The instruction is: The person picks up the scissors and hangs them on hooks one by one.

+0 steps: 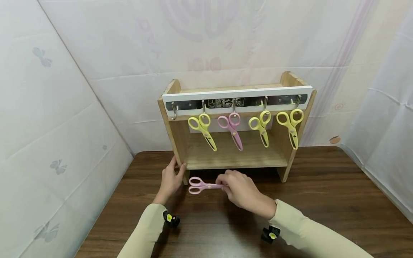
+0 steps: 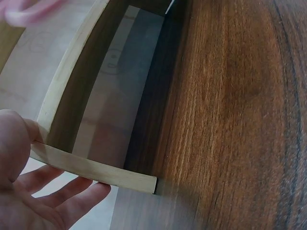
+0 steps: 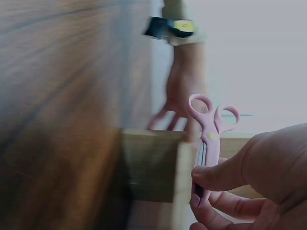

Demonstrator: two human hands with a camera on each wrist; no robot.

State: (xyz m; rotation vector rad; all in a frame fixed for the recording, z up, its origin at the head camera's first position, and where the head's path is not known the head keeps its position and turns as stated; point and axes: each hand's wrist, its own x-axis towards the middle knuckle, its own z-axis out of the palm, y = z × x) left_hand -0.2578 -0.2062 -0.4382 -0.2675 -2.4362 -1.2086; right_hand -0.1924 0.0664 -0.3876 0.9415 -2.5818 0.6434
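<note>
My right hand (image 1: 240,190) pinches a pair of pink scissors (image 1: 200,185) by the blade end, thumb against fingers. The finger loops point left, in front of the small wooden shelf (image 1: 237,166). In the right wrist view the scissors (image 3: 209,129) stand loops up, blades together. At the shelf's lower left, my left hand (image 1: 171,179) grips the side panel. The left wrist view shows the fingers (image 2: 79,199) along the panel's outer face and the thumb round its front edge (image 2: 96,167). Several hooks line the shelf's white front rail (image 1: 237,94); the leftmost hook (image 1: 174,111) is bare.
From the other hooks hang yellow scissors (image 1: 203,129), pink scissors (image 1: 233,130) and two more yellow pairs, one inner (image 1: 262,130) and one far right (image 1: 292,129). The shelf stands on a dark wooden table (image 1: 338,200). Pale patterned cloth (image 1: 129,53) surrounds it behind and at the sides.
</note>
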